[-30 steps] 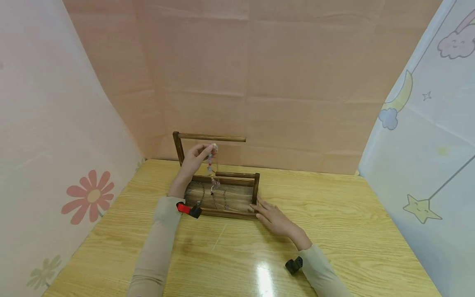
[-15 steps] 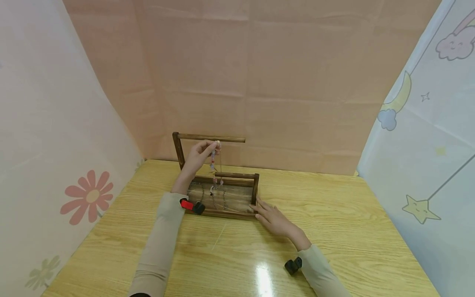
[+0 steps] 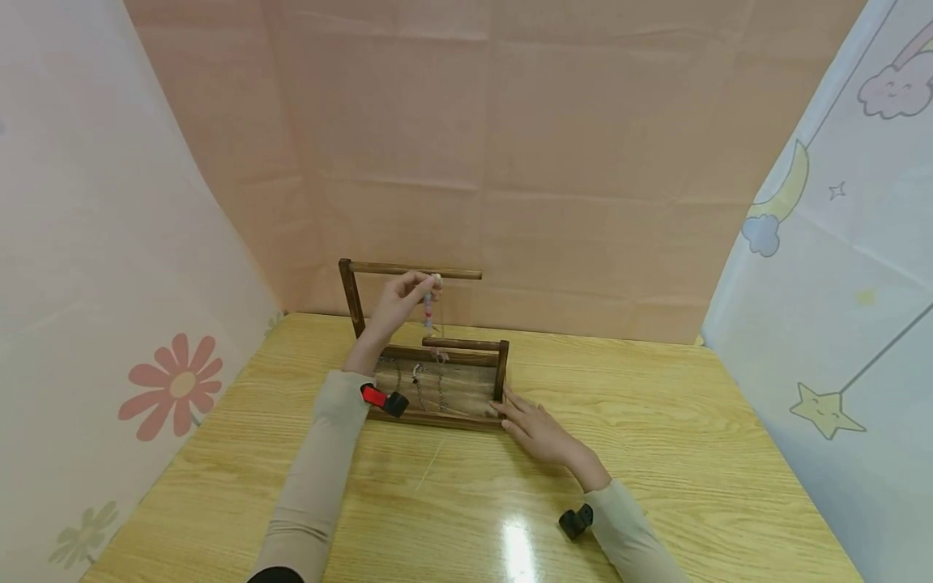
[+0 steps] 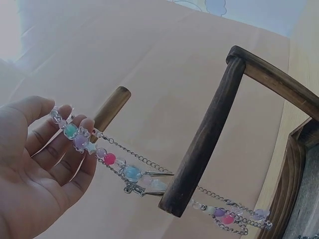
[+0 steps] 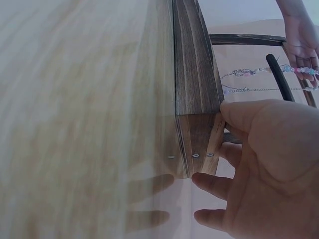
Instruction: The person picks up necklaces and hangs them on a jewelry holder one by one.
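With thumb and fingers, my left hand (image 3: 397,301) pinches the top of a necklace (image 4: 132,173) of pastel beads and silver chain. Its strands hang down past the tip of the short lower bar (image 3: 466,345) of a dark wooden jewelry stand, which overlaps them in the left wrist view. Just behind that hand runs the stand's taller upper bar (image 3: 462,274). My right hand (image 3: 539,431) rests against the right front corner of the stand's tray (image 3: 437,419), thumb at the rim and fingers extended along the end.
Thin dark chains (image 3: 440,390) and a small beaded piece (image 3: 417,372) lie in the tray. The stand sits on a wood-grain table (image 3: 619,389). A peach cloth (image 3: 583,162) hangs behind, with printed sheets on both sides.
My left hand has moved right and slightly up along the upper bar, carrying the necklace closer to the lower bar's free tip. The right hand has stayed at the tray corner.
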### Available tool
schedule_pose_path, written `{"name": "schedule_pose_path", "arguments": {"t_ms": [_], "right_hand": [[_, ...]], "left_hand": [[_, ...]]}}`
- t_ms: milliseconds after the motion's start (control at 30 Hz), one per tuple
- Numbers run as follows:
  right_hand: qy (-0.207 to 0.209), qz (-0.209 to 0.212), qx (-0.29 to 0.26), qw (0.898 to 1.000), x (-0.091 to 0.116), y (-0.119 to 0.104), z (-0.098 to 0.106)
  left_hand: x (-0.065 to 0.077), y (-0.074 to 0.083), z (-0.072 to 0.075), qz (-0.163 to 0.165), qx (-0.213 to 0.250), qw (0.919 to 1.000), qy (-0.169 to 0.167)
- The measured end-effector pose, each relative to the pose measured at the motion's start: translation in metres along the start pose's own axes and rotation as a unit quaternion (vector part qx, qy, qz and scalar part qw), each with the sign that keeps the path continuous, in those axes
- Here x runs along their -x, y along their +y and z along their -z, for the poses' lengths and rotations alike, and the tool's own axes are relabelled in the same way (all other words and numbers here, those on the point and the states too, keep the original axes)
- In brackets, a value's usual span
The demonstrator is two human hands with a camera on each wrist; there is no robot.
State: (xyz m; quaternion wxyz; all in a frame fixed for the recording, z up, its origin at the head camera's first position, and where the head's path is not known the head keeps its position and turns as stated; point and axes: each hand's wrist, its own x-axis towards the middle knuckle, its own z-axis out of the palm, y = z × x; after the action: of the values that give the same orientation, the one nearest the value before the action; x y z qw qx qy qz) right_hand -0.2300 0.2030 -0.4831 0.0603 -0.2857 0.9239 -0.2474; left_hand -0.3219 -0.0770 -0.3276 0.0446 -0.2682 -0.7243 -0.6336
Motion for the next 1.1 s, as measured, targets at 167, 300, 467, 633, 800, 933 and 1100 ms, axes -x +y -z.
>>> {"name": "schedule_pose_path", "arguments": {"t_ms": [167, 300, 467, 633, 800, 933, 1100], "right_hand": [[-0.002, -0.003, -0.001, 1.000, 0.000, 0.000, 0.000], [-0.001, -0.001, -0.002, 1.000, 0.000, 0.000, 0.000], [-0.003, 0.003, -0.002, 1.000, 0.000, 0.000, 0.001], [-0.002, 0.007, 0.000, 1.000, 0.000, 0.002, -0.001], [0.003, 0.017, -0.001, 1.000, 0.000, 0.003, -0.001], [0.004, 0.022, -0.002, 1.000, 0.000, 0.002, -0.001], [0.004, 0.021, 0.001, 1.000, 0.000, 0.001, 0.000]], "left_hand": [[-0.002, 0.001, -0.004, -0.001, -0.009, 1.0000, -0.001], [-0.008, -0.006, -0.006, -0.004, -0.003, 1.0000, -0.008], [-0.011, -0.006, -0.011, -0.010, -0.008, 0.9998, -0.018], [-0.009, 0.008, -0.017, -0.008, -0.024, 0.9993, -0.026], [-0.011, 0.010, -0.021, -0.013, -0.034, 0.9989, -0.029], [-0.012, 0.012, -0.024, -0.009, -0.043, 0.9986, -0.030], [-0.013, 0.015, -0.027, -0.003, -0.056, 0.9980, -0.029]]}}
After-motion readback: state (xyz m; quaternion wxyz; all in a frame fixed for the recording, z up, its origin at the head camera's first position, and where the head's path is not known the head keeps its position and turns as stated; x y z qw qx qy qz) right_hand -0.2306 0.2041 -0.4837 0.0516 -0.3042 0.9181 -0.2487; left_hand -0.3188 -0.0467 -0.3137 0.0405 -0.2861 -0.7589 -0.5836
